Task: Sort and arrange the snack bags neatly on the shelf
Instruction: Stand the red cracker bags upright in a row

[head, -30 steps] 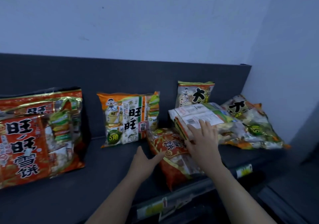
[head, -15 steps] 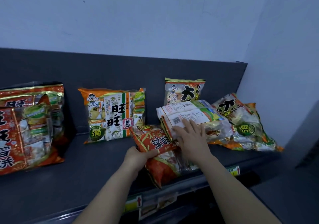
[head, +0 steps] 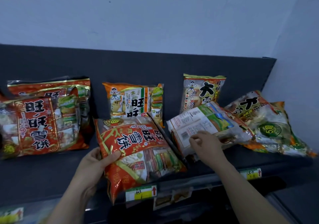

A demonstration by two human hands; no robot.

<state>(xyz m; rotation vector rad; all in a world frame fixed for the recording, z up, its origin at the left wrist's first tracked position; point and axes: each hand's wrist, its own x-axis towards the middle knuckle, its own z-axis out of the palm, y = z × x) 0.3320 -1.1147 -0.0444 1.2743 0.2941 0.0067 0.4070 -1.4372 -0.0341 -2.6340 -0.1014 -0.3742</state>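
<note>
My left hand (head: 96, 165) grips the left edge of a red snack bag (head: 138, 148), thumb on its front; the bag is tilted and its lower end hangs past the shelf's front edge. My right hand (head: 205, 144) rests with loosely bent fingers on the near end of a white-backed bag (head: 203, 125) that lies label side down. Two red bags of the same kind (head: 39, 123) lean at the left. An orange bag (head: 136, 101) stands at the back centre, partly hidden by the held bag. One pale bag (head: 203, 91) stands upright and another (head: 269, 123) lies flat at the right.
The dark grey shelf (head: 43, 175) has a tall back panel (head: 155, 65) and ends at a white side wall (head: 296, 51) on the right. Price tags (head: 140, 192) sit on the front rail, with another price tag (head: 250, 173) further right. A lower shelf shows below.
My left hand closed on the red bag and lifted it up and to the left, off the pile. My right hand's fingers went from flat to loosely bent on the white-backed bag.
</note>
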